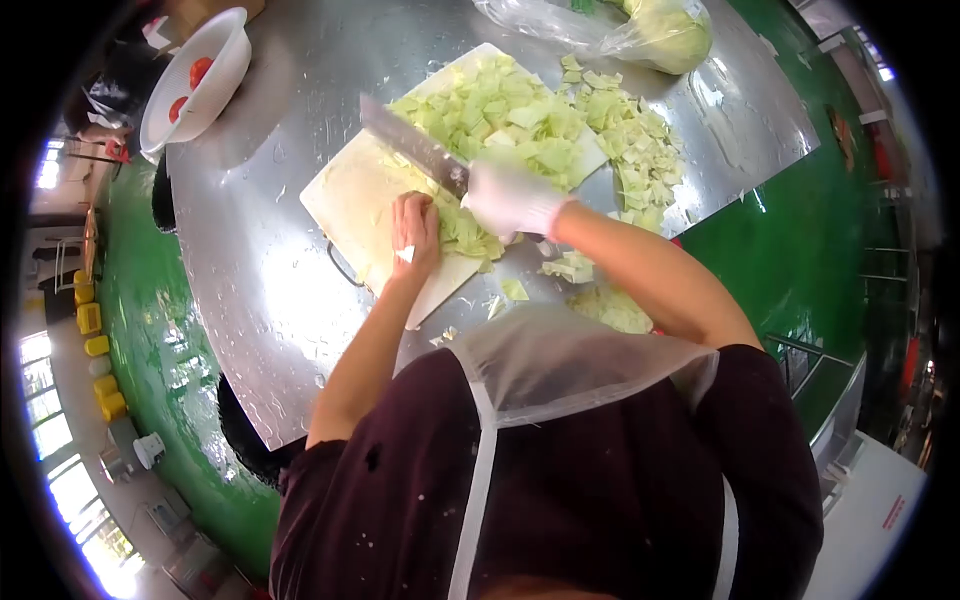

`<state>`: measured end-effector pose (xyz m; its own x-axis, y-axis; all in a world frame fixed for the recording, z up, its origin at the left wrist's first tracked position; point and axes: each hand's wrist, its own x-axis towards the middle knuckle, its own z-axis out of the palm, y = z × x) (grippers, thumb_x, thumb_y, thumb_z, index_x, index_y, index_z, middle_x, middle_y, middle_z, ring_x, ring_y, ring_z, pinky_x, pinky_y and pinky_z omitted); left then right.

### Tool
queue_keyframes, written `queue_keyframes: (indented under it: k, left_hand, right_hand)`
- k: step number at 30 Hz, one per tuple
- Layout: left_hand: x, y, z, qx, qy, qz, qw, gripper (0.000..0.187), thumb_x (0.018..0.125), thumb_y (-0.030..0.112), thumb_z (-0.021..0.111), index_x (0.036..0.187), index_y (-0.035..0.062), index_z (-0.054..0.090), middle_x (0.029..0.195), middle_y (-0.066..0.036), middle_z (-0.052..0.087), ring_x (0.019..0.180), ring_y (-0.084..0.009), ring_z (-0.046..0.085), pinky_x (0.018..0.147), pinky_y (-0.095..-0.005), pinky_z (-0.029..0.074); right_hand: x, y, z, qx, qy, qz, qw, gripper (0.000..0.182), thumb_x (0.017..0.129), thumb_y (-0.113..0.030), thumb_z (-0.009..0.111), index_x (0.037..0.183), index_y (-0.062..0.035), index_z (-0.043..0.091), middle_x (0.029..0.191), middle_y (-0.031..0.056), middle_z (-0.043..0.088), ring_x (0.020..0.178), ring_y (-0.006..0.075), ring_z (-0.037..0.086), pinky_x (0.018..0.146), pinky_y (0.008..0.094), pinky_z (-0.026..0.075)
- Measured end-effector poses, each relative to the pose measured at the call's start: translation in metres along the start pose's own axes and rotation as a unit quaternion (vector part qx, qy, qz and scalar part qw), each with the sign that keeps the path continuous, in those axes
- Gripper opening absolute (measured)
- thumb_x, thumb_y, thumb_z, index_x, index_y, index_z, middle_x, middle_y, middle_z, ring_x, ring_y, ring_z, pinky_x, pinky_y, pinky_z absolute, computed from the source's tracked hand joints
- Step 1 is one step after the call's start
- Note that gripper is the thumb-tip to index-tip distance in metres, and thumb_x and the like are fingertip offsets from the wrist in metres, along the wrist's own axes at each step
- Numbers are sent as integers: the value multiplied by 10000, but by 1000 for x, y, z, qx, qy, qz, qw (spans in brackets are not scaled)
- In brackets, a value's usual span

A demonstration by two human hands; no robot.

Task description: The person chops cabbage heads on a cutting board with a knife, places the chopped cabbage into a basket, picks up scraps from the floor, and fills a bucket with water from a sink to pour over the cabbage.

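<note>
My right hand [515,195], in a white glove, is closed round the handle of a kitchen knife [412,143]. The knife's wide blade points up and left over the white cutting board [340,195]; hand and blade are slightly blurred. Bare, with fingers bent and held together, my left hand [415,235] presses on the board against the edge of the cut cabbage [465,232], just below the blade. Chopped cabbage [490,112] covers the board's far part. More cabbage pieces [640,150] have spilled onto the metal table to the right.
A white basin [225,85] with red tomatoes stands at the steel table's [250,250] far left. Cabbage in a clear plastic bag [670,35] lies at the back right. Near my apron, a larger piece of cabbage [612,305] sits at the table's front. Wet green floor surrounds the table.
</note>
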<state>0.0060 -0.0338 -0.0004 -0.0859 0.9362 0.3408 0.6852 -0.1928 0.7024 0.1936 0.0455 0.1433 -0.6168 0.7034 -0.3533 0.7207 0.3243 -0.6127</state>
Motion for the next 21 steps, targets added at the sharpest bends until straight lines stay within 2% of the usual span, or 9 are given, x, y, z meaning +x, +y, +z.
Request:
queue_keyframes:
  k: [2, 4, 7, 12, 13, 16, 17, 20, 21]
  left_hand:
    - [-15, 15, -1, 40, 11, -2, 999, 709, 802, 349, 718, 1329, -9, 407, 1360, -276, 399, 1276, -432, 377, 1058, -505, 340]
    - [-21, 55, -12, 165, -117, -69, 977, 1210, 633, 557, 796, 1487, -15, 156, 1535, -295, 126, 1435, -464, 106, 1154, -579, 146]
    - [-22, 60, -1, 226, -192, -90, 951, 1418, 515, 639, 822, 1520, -1, 52, 1561, -304, 6, 1455, -468, -16, 1145, -633, 46]
    - [-9, 56, 11, 208, -160, -75, 962, 1489, 477, 679, 824, 1522, 2, 8, 1547, -341, -29, 1441, -505, -19, 1103, -695, 32]
    - [-4, 52, 13, 201, -149, -66, 966, 1500, 471, 692, 821, 1521, 0, 3, 1547, -341, -27, 1441, -504, -14, 1103, -695, 32]
    - [8, 18, -5, 49, -67, -28, 996, 1438, 523, 634, 822, 1524, 8, 2, 1580, -263, 7, 1464, -420, 42, 1145, -601, 102]
    - [19, 0, -16, -28, -23, -8, 999, 1403, 551, 598, 824, 1526, 14, 3, 1597, -224, 24, 1475, -378, 67, 1166, -554, 137]
    - [33, -63, -67, -236, 283, -161, 916, 732, 960, 401, 526, 1495, 21, 201, 1520, -118, 267, 1387, -270, 286, 1152, -416, 260]
    - [41, -72, -79, -234, 378, -210, 871, 680, 984, 432, 465, 1483, 30, 237, 1529, -118, 256, 1374, -286, 318, 1142, -425, 286]
  right_hand:
    - [9, 41, -9, -34, 76, -60, 995, 281, 926, -192, 446, 1094, 20, 526, 755, 180, 596, 659, 268, 645, 629, 403, 525]
    - [-5, 37, -61, -109, 95, 11, 989, 282, 931, -189, 452, 1105, 24, 514, 690, 155, 550, 612, 244, 625, 601, 390, 520]
    - [10, 53, -107, -176, 122, 111, 971, 244, 898, -146, 445, 1079, -21, 549, 809, 188, 617, 773, 303, 651, 700, 424, 511]
    - [41, 70, -111, -195, 157, 132, 959, 285, 819, -69, 440, 1073, -103, 564, 1031, 204, 653, 962, 415, 627, 816, 495, 474]
    - [47, 68, -103, -267, 199, 90, 939, 238, 862, -130, 470, 1076, -60, 547, 922, 195, 658, 844, 363, 658, 734, 463, 503]
    - [45, 33, -94, -109, 90, 139, 980, 264, 900, -201, 501, 1091, -17, 510, 825, 148, 649, 711, 290, 657, 634, 413, 513]
    - [34, 27, -88, -69, 89, 80, 990, 323, 906, -243, 524, 1121, -4, 492, 791, 117, 635, 665, 260, 641, 596, 391, 504]
    - [-6, 9, -36, 110, 60, -7, 992, 523, 890, -305, 585, 1280, 12, 441, 751, 121, 628, 654, 225, 639, 590, 388, 500]
    - [-8, 6, -17, 167, 3, -44, 985, 526, 887, -285, 586, 1295, 9, 433, 789, 163, 653, 621, 221, 643, 581, 380, 511]
